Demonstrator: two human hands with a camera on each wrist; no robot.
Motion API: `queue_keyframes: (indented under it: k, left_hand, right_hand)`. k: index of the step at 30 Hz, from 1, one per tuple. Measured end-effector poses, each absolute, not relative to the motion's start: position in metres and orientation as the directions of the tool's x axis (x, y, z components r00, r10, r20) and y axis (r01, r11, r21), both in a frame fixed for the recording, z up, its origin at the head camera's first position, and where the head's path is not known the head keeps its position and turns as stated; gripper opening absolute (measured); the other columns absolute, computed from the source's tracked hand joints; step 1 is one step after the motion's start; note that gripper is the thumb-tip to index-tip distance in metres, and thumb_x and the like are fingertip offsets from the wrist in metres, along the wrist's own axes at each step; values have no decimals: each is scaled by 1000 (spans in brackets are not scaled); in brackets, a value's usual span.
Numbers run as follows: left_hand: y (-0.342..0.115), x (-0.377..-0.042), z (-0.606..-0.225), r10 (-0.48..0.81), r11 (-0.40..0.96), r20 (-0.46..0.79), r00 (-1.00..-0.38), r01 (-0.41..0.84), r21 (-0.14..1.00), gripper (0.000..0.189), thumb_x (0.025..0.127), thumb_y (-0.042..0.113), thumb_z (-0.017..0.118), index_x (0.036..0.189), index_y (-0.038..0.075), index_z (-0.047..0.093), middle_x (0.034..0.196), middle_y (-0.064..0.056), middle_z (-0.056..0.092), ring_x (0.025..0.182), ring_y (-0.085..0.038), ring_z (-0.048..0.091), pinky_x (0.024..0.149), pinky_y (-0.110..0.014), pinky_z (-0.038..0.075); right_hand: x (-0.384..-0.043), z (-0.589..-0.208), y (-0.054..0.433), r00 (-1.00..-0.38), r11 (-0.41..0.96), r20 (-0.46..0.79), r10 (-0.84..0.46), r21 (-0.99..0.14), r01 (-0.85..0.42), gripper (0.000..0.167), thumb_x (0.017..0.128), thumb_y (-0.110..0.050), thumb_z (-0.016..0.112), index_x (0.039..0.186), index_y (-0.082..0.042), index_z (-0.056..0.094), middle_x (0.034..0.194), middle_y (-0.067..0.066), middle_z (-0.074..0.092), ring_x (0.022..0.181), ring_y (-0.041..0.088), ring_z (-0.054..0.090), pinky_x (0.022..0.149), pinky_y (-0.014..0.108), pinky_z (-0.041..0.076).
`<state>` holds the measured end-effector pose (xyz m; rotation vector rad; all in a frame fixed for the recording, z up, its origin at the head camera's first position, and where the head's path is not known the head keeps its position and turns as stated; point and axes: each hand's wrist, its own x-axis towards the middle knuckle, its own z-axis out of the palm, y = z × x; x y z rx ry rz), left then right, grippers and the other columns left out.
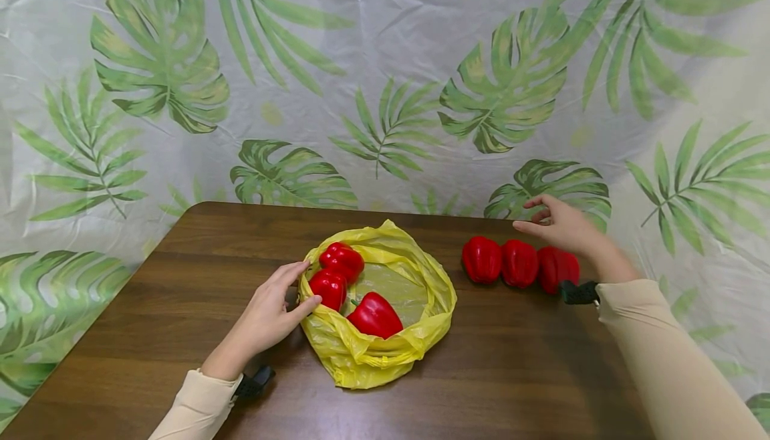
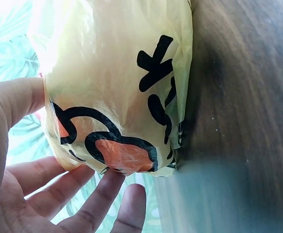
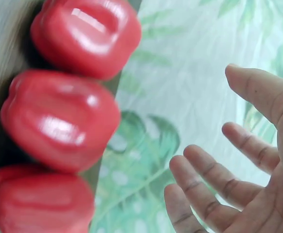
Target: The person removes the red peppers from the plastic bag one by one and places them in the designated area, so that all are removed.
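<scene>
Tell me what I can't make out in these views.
Front bagged pepper, underside: head view, hidden by the yellow bag.
Rightmost loose pepper, lower right part: head view, hidden by the black wrist strap.
Lowest pepper: right wrist view, cut off by the bottom edge.
Left hand, pinching or merely touching: unclear; the bag hides its thumb tip in the left wrist view.

Black print (image 2: 155,67) on bag (image 2: 102,73), unreadable

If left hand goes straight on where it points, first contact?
The yellow bag, which the left hand seems to be touching. Two red peppers just inside would likely come next, though depth there is hard to judge.
</scene>
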<state>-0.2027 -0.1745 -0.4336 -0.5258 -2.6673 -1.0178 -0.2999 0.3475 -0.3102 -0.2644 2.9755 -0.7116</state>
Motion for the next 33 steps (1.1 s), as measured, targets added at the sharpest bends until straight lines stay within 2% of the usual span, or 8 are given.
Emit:
queue_keyframes:
  k: [7, 18, 26, 33]
  left_hand:
    - [-175, -203, -434, 249, 693, 348, -904, 417, 588, 69, 98, 28, 80, 155, -2, 53, 155, -20, 58, 140, -42, 59, 109, -59, 54]
    - [-175, -203, -434, 253, 694, 352, -901, 423, 583, 69, 98, 29, 80, 154, -2, 53, 154, -20, 58, 140, -42, 59, 109, -58, 54]
    - [-175, -202, -433, 251, 694, 349, -903, 420, 585, 69, 98, 29, 80, 154, -2, 53, 154, -20, 58, 140, -42, 59, 108, -58, 55]
    - [-175, -203, -433, 252, 695, 352, -901, 422, 582, 69, 98, 28, 80, 154, -2, 54, 154, -20, 58, 140, -42, 59, 109, -58, 54]
  right_hand:
    - [-295, -301, 314, -966, 860, -22, -259, -460, -221, 66, 107, -47, 65, 153, -5, 45, 144, 35, 58, 130, 54, 63, 95, 58, 59]
    - [-287, -298, 263, -935, 824, -22, -354, -481, -300, 60, 106, -43, 68, 151, -10, 48, 143, 26, 62, 126, 44, 67, 99, 58, 58]
    - [-279, -301, 227, -893, 775, -43, -448, -518, -363, 56, 105, -40, 70, 149, -12, 50, 142, 25, 64, 125, 41, 70, 104, 58, 57]
    - [-269, -311, 191, -846, 747, -98, -523, -531, -400, 56, 103, -41, 73, 148, -14, 53, 142, 22, 64, 121, 35, 72, 99, 50, 61]
